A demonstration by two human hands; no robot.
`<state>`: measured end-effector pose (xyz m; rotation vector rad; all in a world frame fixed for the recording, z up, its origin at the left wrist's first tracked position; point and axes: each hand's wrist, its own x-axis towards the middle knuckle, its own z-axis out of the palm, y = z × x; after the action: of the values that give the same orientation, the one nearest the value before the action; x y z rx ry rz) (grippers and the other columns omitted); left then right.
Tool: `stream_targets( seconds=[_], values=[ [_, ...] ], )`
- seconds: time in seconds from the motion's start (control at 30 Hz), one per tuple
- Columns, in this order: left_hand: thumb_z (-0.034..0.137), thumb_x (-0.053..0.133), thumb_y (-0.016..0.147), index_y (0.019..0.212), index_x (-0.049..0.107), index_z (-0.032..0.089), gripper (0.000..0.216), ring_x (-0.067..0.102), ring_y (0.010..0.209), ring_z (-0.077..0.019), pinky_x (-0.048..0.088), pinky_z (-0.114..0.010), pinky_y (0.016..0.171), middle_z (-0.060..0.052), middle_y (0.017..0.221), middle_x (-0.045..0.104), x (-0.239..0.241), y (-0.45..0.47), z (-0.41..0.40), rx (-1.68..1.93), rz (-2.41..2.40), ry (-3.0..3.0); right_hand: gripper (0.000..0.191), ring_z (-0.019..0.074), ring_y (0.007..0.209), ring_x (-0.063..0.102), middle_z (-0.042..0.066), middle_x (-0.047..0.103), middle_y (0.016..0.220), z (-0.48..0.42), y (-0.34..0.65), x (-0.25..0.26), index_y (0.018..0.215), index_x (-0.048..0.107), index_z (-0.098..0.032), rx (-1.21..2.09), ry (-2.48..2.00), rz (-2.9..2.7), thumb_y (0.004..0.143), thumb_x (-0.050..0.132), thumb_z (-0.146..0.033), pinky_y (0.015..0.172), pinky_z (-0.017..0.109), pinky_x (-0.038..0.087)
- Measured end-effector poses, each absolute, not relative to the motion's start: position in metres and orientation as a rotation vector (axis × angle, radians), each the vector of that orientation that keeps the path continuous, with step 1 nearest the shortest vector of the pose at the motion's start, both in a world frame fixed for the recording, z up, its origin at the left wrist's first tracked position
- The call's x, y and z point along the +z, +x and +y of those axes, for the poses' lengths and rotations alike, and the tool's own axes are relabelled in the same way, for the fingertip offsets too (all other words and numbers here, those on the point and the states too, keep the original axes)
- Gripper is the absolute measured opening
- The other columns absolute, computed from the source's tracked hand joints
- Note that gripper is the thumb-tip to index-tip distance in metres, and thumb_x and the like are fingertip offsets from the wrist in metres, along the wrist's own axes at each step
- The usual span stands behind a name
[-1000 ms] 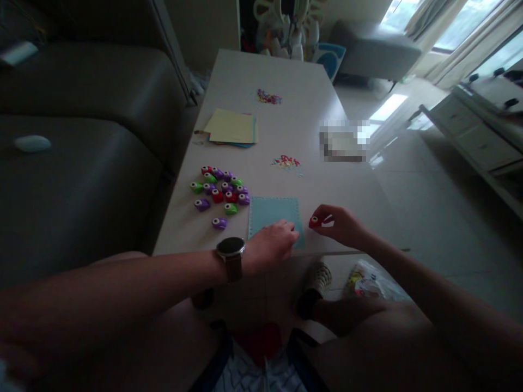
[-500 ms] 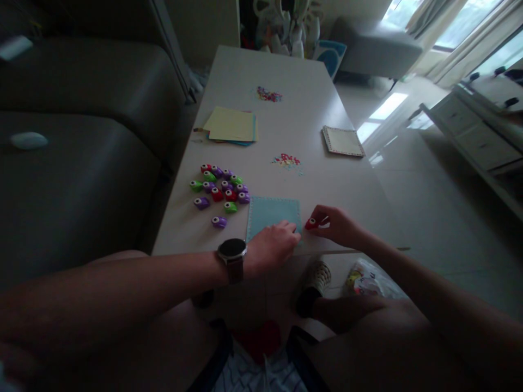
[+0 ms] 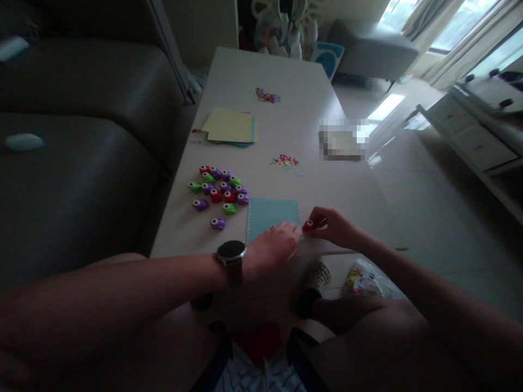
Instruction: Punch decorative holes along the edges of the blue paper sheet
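A light blue paper sheet lies at the near edge of the white table. My left hand, with a watch on its wrist, rests on the sheet's near right corner, fingers curled down onto it. My right hand pinches a small red punch right at the sheet's right edge, beside my left fingertips. A cluster of several purple, green and red punches sits left of the sheet.
A stack of coloured paper lies farther back on the table, with two small piles of confetti. A dark sofa runs along the left. A shoe and a plastic bag lie on the floor.
My right hand has carried the red punch leftward until it meets the blue sheet's right edge. My left hand has stayed on the sheet's corner.
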<state>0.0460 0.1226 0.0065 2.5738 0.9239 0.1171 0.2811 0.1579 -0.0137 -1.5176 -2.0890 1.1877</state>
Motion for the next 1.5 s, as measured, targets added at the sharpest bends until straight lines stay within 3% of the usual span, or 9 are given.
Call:
stream_targets(
  seconds=[0.43,0.73,0.97,1.17,1.5],
  values=[
    [0.012,0.045,0.097,0.106,0.053,0.013,0.011,0.055,0.099,-0.0239,0.051,-0.038,0.089,-0.011,0.11,0.059,-0.001,0.048,0.121,0.11,0.906,2.558,0.02,0.0181,0.072,0.065,0.004,0.072,0.08,0.157,0.28,-0.013,0.083,0.062,-0.021,1.248,-1.484,-2.066,0.072,0.076,-0.029,0.07,0.035,0.054],
    [0.014,0.054,0.092,0.108,0.056,0.012,0.016,0.056,0.107,-0.0278,0.05,-0.042,0.093,-0.013,0.114,0.059,0.003,0.046,0.117,0.048,0.84,2.623,0.015,0.0175,0.081,0.064,0.002,0.072,0.086,0.156,0.276,-0.007,0.088,0.069,-0.021,1.232,-1.37,-2.14,0.077,0.075,-0.029,0.081,0.036,0.054],
    [0.017,0.057,0.091,0.112,0.058,0.012,0.022,0.057,0.108,-0.028,0.049,-0.042,0.094,-0.014,0.114,0.062,0.007,0.039,0.121,0.118,0.781,2.69,0.031,0.0156,0.063,0.059,0.003,0.069,0.073,0.159,0.28,-0.003,0.083,0.069,-0.02,1.278,-1.599,-1.978,0.081,0.072,-0.051,0.056,0.028,0.046],
    [0.017,0.06,0.09,0.115,0.059,0.013,0.026,0.05,0.122,-0.0308,0.048,-0.043,0.099,-0.015,0.119,0.06,0.009,0.033,0.125,0.029,0.862,2.672,0.029,0.0144,0.06,0.058,0.003,0.071,0.077,0.155,0.277,0.001,0.084,0.072,-0.021,1.389,-1.624,-1.971,0.082,0.072,-0.05,0.052,0.027,0.041],
    [0.017,0.061,0.089,0.114,0.059,0.012,0.025,0.051,0.119,-0.0297,0.048,-0.043,0.101,-0.015,0.119,0.059,0.009,0.034,0.125,0.004,0.85,2.624,0.025,0.0165,0.063,0.06,0.003,0.072,0.076,0.156,0.278,0.0,0.084,0.073,-0.024,1.461,-1.581,-1.942,0.079,0.075,-0.048,0.056,0.031,0.044]
  ],
)
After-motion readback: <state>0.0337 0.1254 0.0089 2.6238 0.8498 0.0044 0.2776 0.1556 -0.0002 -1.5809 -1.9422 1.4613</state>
